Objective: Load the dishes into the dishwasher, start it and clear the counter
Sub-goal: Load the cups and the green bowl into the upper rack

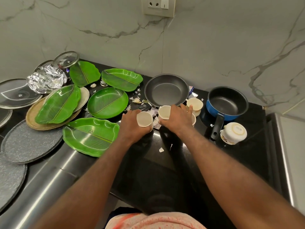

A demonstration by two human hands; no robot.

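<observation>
Fingers (130, 120) of our left hand (132, 128) wrap one cream cup (144, 119); our right hand (177, 120) grips a second (164, 112), both above the glossy black table (165, 162). We count five green leaf-shaped plates (90, 138), ribbed and shiny, one round non-stick frying pan (166, 90), one blue saucepan (227, 103), and five cream cups in all, one (234, 133) tipped over.

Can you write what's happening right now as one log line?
stage: gathering cups | left hand: holds cup | right hand: holds cup | frying pan, green plates: on counter
</observation>
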